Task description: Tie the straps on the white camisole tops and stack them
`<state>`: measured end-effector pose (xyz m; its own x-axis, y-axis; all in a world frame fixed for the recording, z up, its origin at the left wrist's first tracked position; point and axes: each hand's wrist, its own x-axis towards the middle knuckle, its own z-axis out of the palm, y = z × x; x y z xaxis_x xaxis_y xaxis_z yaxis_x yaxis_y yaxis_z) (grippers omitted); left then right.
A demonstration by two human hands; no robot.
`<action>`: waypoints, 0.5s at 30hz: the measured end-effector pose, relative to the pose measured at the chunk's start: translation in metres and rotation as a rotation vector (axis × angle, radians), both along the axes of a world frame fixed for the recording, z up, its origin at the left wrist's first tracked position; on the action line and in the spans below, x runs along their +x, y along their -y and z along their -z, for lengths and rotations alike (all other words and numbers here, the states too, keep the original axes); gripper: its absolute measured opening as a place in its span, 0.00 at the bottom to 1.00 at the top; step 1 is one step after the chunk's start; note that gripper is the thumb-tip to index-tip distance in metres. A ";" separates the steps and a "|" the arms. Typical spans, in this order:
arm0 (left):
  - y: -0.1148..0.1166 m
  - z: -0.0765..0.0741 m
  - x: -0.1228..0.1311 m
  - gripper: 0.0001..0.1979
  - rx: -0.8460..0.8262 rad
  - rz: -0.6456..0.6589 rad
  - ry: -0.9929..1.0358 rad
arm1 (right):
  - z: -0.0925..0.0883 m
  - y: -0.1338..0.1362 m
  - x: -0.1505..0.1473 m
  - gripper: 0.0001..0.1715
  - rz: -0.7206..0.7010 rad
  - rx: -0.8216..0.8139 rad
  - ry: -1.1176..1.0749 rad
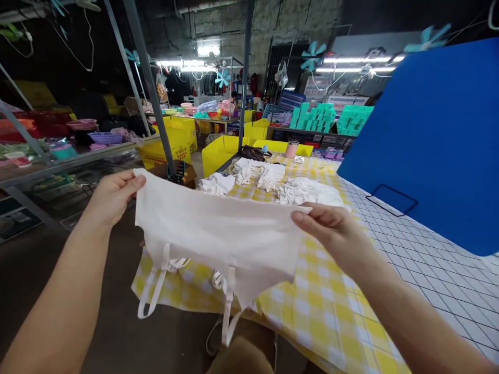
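Currently the left hand [117,195] and right hand [327,226] each pinch a corner of the white garment [218,223], spread above the table's [315,311] near edge; best keep even tension, letting its straps [231,283] hang untwisted.

A yellow-and-white checked cloth [327,322] covers the tabletop [314,288]. White fabric lies on it in heaps: a left heap [217,183] by the edge, a middle heap [270,177] and a broad right heap [312,191]. Behind them sit a dark bag [253,153], a pink cup [291,150] and, just before the cup, a small pale packet [299,159].
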<state>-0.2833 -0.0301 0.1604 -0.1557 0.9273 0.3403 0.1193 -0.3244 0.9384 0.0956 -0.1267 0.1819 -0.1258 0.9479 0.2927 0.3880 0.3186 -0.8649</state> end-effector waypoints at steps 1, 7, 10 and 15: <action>-0.010 0.008 -0.003 0.14 -0.059 0.022 -0.023 | 0.013 -0.012 -0.005 0.22 -0.027 -0.043 -0.016; -0.095 0.090 0.012 0.18 -0.266 0.066 -0.665 | 0.134 -0.094 -0.022 0.19 0.191 -0.246 0.131; -0.123 0.128 0.027 0.13 -0.320 0.018 -0.833 | 0.179 -0.115 -0.025 0.16 0.288 -0.280 0.225; -0.133 0.152 0.042 0.12 -0.359 -0.091 -1.009 | 0.194 -0.129 -0.017 0.12 0.387 -0.272 0.366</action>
<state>-0.2409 0.1033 0.0087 -0.0286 0.9978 0.0598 0.9021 0.0000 0.4315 0.0784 0.0025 -0.0119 0.1969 0.9798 0.0359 0.7202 -0.1197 -0.6834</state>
